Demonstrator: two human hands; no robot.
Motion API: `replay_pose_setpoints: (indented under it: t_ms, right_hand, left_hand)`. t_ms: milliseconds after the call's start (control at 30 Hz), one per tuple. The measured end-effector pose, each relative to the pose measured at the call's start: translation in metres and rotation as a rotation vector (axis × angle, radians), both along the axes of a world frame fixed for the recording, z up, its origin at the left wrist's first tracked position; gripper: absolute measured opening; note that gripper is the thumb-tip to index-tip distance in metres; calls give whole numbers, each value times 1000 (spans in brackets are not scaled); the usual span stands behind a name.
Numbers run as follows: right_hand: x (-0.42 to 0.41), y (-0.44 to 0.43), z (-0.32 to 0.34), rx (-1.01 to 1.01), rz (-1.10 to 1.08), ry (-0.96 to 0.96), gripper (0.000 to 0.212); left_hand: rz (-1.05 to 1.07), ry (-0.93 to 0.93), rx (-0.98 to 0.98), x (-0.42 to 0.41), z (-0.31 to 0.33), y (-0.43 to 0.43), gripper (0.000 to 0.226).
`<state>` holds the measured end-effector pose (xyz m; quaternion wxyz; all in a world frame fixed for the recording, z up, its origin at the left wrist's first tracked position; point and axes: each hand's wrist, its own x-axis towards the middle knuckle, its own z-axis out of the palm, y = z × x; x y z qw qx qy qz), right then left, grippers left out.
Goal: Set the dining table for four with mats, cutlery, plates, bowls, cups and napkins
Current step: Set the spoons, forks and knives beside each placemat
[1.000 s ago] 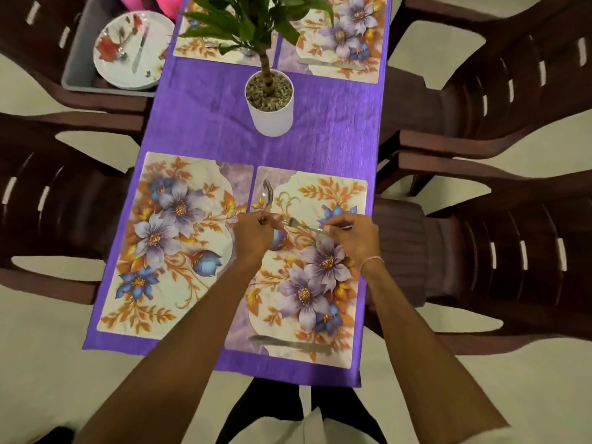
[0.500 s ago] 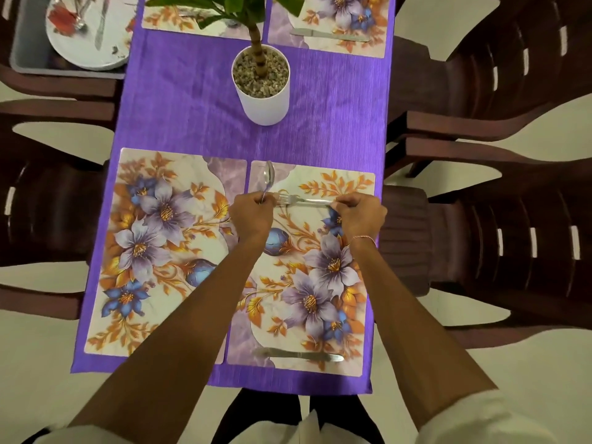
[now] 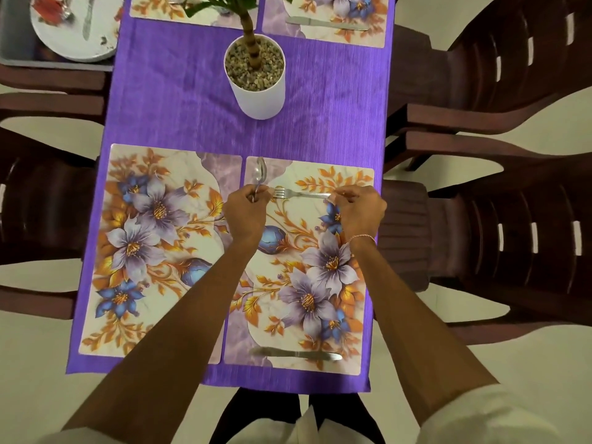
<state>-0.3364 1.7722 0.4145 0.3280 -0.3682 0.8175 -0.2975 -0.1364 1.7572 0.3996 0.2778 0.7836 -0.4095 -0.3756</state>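
Now the Fork Lay Level Between Two Hands

Just beyond the left hand point(image 3: 246, 210), the bowl of a silver metal spoon point(image 3: 259, 173) stood out of the closed fist, whose fingers curled round the handle. The right hand point(image 3: 359, 210) pinched the handle end of a silver metal fork point(image 3: 298, 194) between thumb and fingertips. Its tines pointed at the left hand, just beside it. Whether the fork touched the floral rectangular placemat point(image 3: 354, 174) under both hands could not be told.

Back toward the wrists, along that mat's near edge, lay a silver table knife point(image 3: 296, 353). Left of the left hand lay a second floral placemat point(image 3: 153, 315). Past the knuckles, on the purple cloth point(image 3: 179, 107), stood a white round pot point(image 3: 258, 97) of pebbles holding a green plant, well apart from both arms. Brown plastic chairs point(image 3: 512, 248) stood to the right of the right arm. Far beyond the left hand, a white flowered plate point(image 3: 64, 40) with cutlery sat in a grey tub point(image 3: 12, 36).

A second earlier the fork had slanted lower over the mat. It now ran level nearer the far edge, with both grips unchanged.
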Motion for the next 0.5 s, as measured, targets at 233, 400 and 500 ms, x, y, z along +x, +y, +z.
replay_pose_setpoints:
  t_ms: [233, 400, 500]
  right_hand:
    - [16, 24, 8, -57, 21, -412, 16]
    - [42, 28, 23, -108, 196, -612, 22]
    - [29, 19, 29, -147, 30, -568, 16]
  left_hand:
    - [168, 313, -44, -5, 12, 1, 32]
    - [246, 836, 5, -45, 35, -7, 24]
    - [335, 955, -26, -58, 42, -14, 17]
